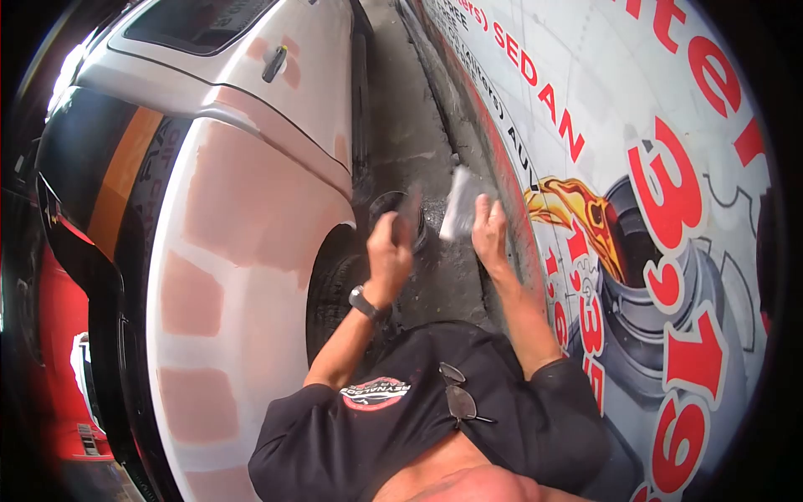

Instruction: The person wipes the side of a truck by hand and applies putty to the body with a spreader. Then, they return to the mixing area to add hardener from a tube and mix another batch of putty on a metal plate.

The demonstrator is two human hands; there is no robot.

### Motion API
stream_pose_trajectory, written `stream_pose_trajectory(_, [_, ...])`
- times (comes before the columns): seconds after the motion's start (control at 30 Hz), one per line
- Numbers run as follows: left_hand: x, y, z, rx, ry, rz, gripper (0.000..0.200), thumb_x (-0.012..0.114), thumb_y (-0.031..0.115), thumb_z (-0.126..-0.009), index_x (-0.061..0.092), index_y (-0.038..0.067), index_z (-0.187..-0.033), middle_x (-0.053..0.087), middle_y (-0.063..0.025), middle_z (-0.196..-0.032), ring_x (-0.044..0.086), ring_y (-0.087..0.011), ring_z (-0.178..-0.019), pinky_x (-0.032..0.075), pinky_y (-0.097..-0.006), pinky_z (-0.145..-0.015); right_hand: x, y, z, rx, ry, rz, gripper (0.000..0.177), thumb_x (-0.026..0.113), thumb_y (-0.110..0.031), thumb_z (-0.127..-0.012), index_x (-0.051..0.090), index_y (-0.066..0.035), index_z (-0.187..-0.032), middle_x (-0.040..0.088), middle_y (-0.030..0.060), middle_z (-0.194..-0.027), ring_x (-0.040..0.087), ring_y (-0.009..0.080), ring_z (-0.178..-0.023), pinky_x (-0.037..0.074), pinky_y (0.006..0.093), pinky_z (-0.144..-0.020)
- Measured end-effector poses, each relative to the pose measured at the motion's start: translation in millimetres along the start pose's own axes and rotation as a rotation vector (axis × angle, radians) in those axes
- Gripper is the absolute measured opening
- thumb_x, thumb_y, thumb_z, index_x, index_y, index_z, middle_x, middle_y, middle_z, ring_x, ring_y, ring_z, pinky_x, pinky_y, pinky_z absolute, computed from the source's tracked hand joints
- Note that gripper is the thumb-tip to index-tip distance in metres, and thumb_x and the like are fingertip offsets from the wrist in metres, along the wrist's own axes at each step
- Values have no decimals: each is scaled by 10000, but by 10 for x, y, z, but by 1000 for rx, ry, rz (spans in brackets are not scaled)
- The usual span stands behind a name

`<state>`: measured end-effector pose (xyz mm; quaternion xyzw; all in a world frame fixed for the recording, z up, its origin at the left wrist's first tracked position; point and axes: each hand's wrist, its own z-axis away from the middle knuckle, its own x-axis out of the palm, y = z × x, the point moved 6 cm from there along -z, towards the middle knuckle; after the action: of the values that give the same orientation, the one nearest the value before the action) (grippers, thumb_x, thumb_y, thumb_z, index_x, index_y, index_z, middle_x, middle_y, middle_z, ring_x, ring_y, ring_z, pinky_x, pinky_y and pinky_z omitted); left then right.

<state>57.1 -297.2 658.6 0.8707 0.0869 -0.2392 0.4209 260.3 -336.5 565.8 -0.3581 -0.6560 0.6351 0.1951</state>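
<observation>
Curving white car [280,335]: we have it all along our left side, its door handle [274,64] well ahead of us.
Pinkish-brown patches [242,201]: we count at least 4 on the bodywork nearest us, uneven in outline, with white between them.
Tyre [330,289]: we see it, dark, inside the wheel arch, near our left forearm.
Left hand [391,259]: we hold it raised, apart from the car, fingers bent round a dark piece [411,209]; blur hides what that is. 1 watch [368,303] circles the wrist.
Black shirt [360,443]: we wear it with sunglasses [460,402] hung at the neckline.
Pale sheet [457,205]: we have it tilted in the air between our 2 hands, blurred, its right edge at our right fingers.
Right hand [492,230]: we grasp the sheet with it, near the sign.
Printed sign [619,92]: we read red "SEDAN" and "3,19" on it, along our right side.
</observation>
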Motion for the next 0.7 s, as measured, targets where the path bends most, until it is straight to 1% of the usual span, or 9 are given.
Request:
stream_pose_trajectory(0.1, [482,283,382,133,-204,14,326,592,-43,-874,576,-7,-1198,621,-206,-1060,627,-357,-955,514,-382,-804,-13,39,-119,-160,318,-80,413,451,-307,-1025,544,92,-974,601,302,-847,597,444,-822,453,455,-700])
stream_pose_trajectory(0.23, [687,54,564,116,-126,-88,363,559,-58,-881,565,0,-1239,615,-204,-1061,623,-361,-960,509,-406,-827,-66,7,-59,-74,306,-298,398,430,-258,-1032,518,121,-1112,622,306,-1003,618,423,-913,470,455,-776])
stream_pose_trajectory(0.27, [673,-108,563,-2,-128,-60,330,550,-40,-895,575,-5,-1222,615,-202,-1050,624,-361,-948,508,-406,-806,-125,-11,-82,-22,213,-165,389,431,-241,-1032,511,122,-1144,628,283,-1042,625,397,-936,476,434,-799])
stream_pose_trajectory(0.3, [660,-206,569,12,-138,-21,285,549,-16,-908,592,-14,-1190,619,-200,-1027,627,-364,-918,506,-403,-777,-147,69,-88,-22,215,-177,388,432,-238,-1031,508,122,-1154,627,281,-1042,625,392,-941,476,429,-804])
stream_pose_trajectory(0.37, [609,-291,617,-147,-183,-4,247,557,-1,-911,607,-19,-1152,627,-200,-994,629,-371,-890,507,-402,-758,-142,248,-214,-40,234,-200,387,434,-232,-1031,501,121,-1173,625,276,-1041,624,383,-950,474,421,-814])
stream_pose_trajectory(0.5, [525,-147,535,-93,-165,1,212,560,5,-912,610,-24,-1117,626,-202,-965,633,-371,-853,505,-396,-731,-263,64,-234,82,200,-384,373,446,-231,-1023,511,111,-1156,613,295,-1087,607,429,-963,459,452,-834])
stream_pose_trajectory(0.57, [542,67,495,58,-143,6,189,559,5,-911,608,-24,-1091,620,-205,-936,630,-377,-833,501,-395,-707,-260,48,-223,-62,285,-223,360,447,-231,-1022,523,106,-1123,612,303,-1061,601,442,-953,463,449,-811])
stream_pose_trajectory(0.67, [652,19,506,48,-160,-14,112,558,15,-913,595,-32,-1009,606,-213,-903,615,-389,-792,482,-408,-662,-160,-66,-64,-127,266,-78,334,462,-221,-1015,544,99,-1066,619,318,-911,604,468,-860,472,459,-740])
stream_pose_trajectory(0.7, [619,-97,434,1,-135,-66,60,558,25,-915,570,-33,-908,595,-225,-826,572,-406,-711,461,-416,-620,-133,-161,43,-112,218,-49,335,470,-222,-1011,548,100,-1062,621,318,-872,608,472,-834,473,465,-727])
